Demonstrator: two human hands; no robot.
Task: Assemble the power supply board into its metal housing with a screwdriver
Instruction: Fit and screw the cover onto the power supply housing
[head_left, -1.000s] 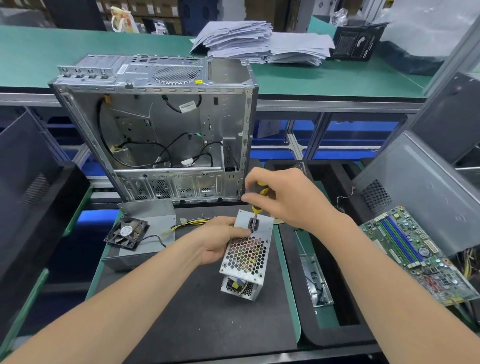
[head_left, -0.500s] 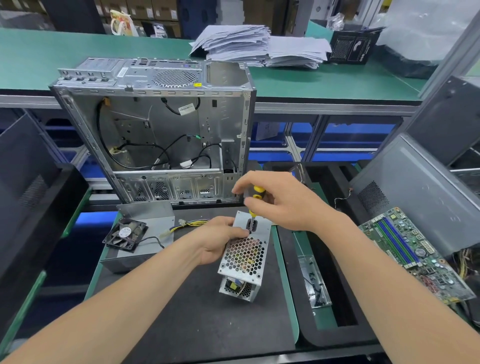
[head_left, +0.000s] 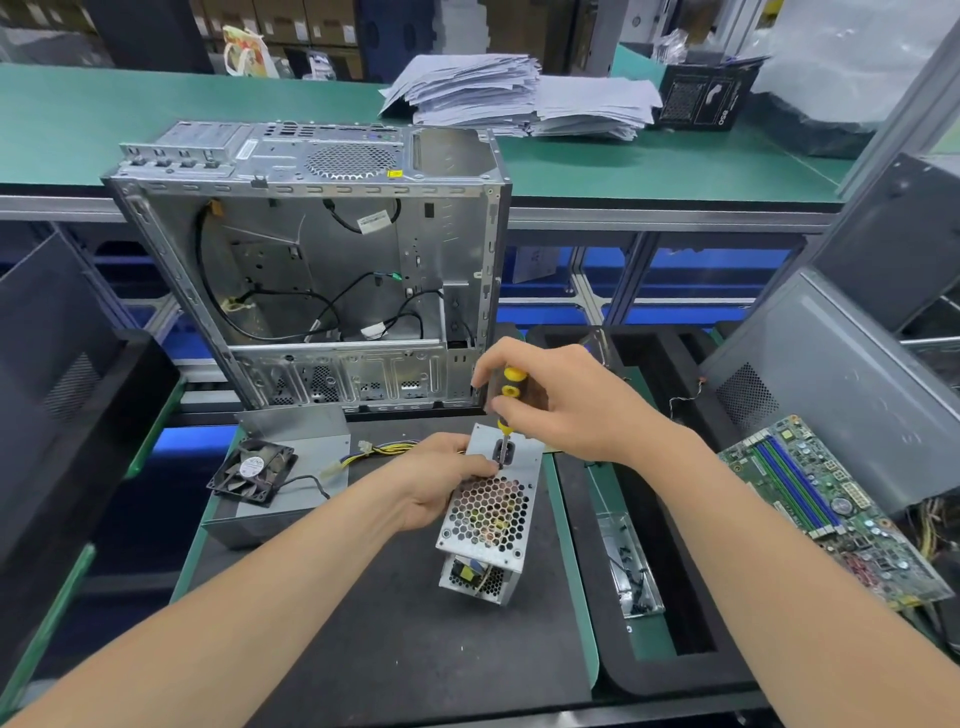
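Just right of the left hand (head_left: 435, 486), the housing (head_left: 488, 514) stands tilted on the mat (head_left: 389, 649), gripped at its upper left edge. Above it, the right hand (head_left: 563, 410) grasps the screwdriver (head_left: 510, 387), whose tip meets the housing's top slot.

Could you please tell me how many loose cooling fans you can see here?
1: the black fan lies on the grey metal box, left of the left hand; others may be hidden.

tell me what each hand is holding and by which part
The right hand grips the yellow-and-black screwdriver by its handle. The left hand holds the silver perforated metal housing by its upper left edge.
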